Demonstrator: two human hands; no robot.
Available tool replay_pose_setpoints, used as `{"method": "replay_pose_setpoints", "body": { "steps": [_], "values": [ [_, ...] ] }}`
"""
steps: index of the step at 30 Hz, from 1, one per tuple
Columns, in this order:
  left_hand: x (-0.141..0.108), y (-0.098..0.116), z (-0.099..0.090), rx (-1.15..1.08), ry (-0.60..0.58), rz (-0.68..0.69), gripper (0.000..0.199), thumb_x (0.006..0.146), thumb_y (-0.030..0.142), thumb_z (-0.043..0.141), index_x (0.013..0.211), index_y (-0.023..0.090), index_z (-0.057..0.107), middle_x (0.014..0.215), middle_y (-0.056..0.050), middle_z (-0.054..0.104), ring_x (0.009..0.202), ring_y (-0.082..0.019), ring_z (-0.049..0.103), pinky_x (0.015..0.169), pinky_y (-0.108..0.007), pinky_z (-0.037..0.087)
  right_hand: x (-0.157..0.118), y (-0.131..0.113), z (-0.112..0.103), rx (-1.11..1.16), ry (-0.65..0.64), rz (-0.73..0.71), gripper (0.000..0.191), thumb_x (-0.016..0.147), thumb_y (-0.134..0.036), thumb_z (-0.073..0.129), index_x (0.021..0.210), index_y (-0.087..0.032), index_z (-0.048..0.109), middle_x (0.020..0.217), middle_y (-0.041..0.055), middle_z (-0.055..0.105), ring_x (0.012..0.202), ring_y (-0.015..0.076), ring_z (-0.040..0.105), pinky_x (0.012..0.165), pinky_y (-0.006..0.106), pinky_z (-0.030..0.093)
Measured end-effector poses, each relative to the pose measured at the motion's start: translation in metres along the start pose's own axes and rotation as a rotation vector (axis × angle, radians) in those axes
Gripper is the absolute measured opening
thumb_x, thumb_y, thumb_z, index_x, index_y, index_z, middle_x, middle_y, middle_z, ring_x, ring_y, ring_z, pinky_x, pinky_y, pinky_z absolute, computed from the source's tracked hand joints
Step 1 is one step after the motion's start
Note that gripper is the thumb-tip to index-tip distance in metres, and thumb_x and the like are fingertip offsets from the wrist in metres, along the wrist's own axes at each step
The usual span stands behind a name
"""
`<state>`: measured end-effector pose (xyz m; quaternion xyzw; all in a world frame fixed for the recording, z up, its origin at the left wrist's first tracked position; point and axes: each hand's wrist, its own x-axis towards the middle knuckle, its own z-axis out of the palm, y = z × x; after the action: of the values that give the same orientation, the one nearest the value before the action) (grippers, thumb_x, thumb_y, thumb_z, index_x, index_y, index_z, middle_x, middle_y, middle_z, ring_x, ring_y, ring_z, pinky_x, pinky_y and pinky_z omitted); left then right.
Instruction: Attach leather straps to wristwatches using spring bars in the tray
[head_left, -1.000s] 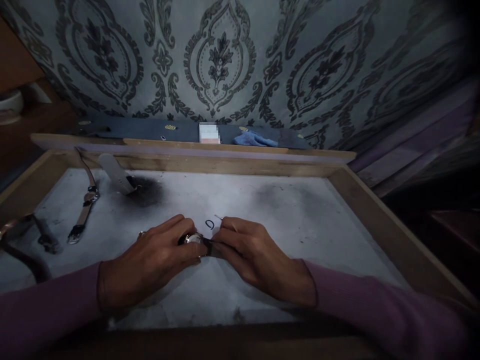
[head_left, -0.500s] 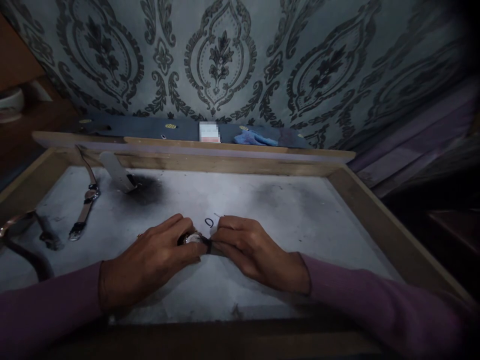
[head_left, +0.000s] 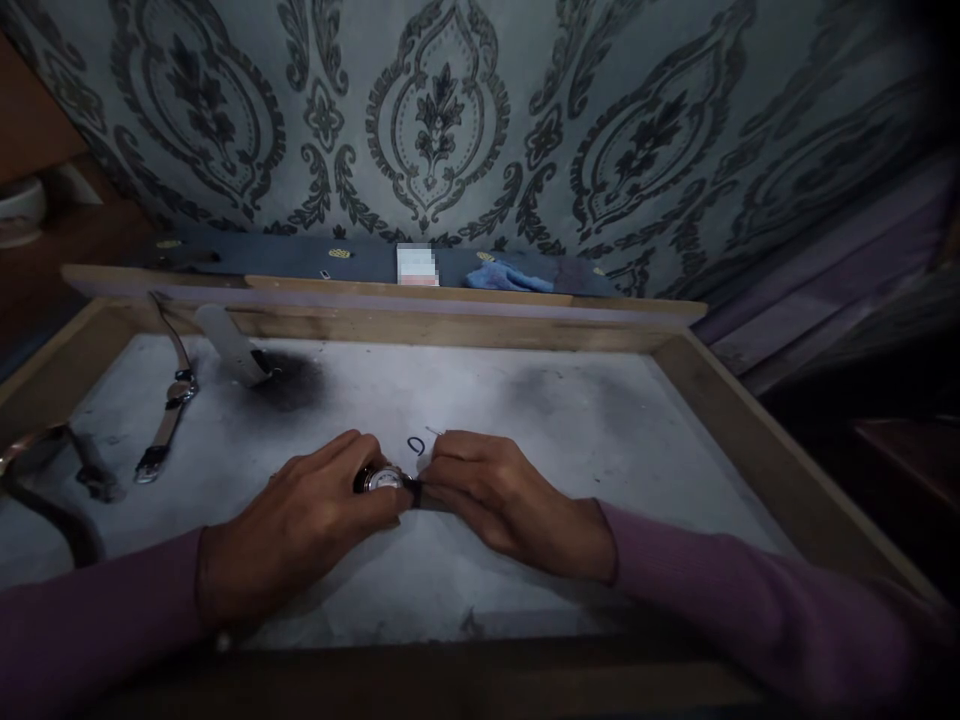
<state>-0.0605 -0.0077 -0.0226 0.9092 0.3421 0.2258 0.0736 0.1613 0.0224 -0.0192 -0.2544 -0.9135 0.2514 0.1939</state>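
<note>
Near the middle of the frame, the left hand [head_left: 300, 520] grasps a watch [head_left: 385, 480] by its case, thumb along the near side and dial upward, apparently so the case cannot turn. The right hand [head_left: 517, 500] pinches the dark strap [head_left: 431, 495] beside the case; that grip seems meant to steady the end where strap and case meet. A thin tip [head_left: 432, 431] pokes out past the right fingers, likely a slim tool tucked there, though its body is hidden. Just beyond lies a small dark loop [head_left: 415, 446], within easy reach.

From where I stand, 1 more watch [head_left: 178, 392] lies stretched out at the left of the frame, perhaps set aside to leave the centre free, with a pale strap [head_left: 229, 345] standing at a tilt beside it. Curved dark bands [head_left: 56, 520] sit at the left edge.

The white, smudged surface [head_left: 562, 430] has a wooden rim [head_left: 450, 330]. Behind it are a blue cloth [head_left: 502, 276] and patterned wallpaper [head_left: 439, 120]; the room is dim.
</note>
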Motion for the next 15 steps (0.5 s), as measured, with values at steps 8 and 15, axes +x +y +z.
{"method": "replay_pose_setpoints", "body": {
  "steps": [8, 15],
  "values": [
    [-0.0019, 0.0000, -0.0014, -0.038, -0.131, -0.095, 0.025, 0.097, 0.022, 0.039, 0.091, 0.021, 0.063, 0.084, -0.003, 0.056, 0.071, -0.015, 0.049, 0.059, -0.022, 0.040, -0.0016, -0.0016, -0.0040, -0.033, -0.020, -0.024, 0.032, 0.098, -0.013, 0.038, 0.075, -0.012, 0.061, 0.074, 0.0055, 0.056, 0.065, 0.0135, 0.050, 0.056, 0.025, 0.039],
    [-0.0015, -0.0004, 0.0005, -0.056, -0.090, -0.089, 0.023, 0.096, 0.022, 0.041, 0.091, 0.021, 0.064, 0.084, -0.003, 0.056, 0.069, -0.014, 0.049, 0.059, -0.023, 0.040, -0.0028, 0.0010, -0.0014, 0.056, -0.006, 0.049, 0.023, 0.097, -0.014, 0.040, 0.092, -0.013, 0.062, 0.086, 0.0078, 0.062, 0.075, 0.0158, 0.057, 0.066, 0.027, 0.047]
  ]
}}
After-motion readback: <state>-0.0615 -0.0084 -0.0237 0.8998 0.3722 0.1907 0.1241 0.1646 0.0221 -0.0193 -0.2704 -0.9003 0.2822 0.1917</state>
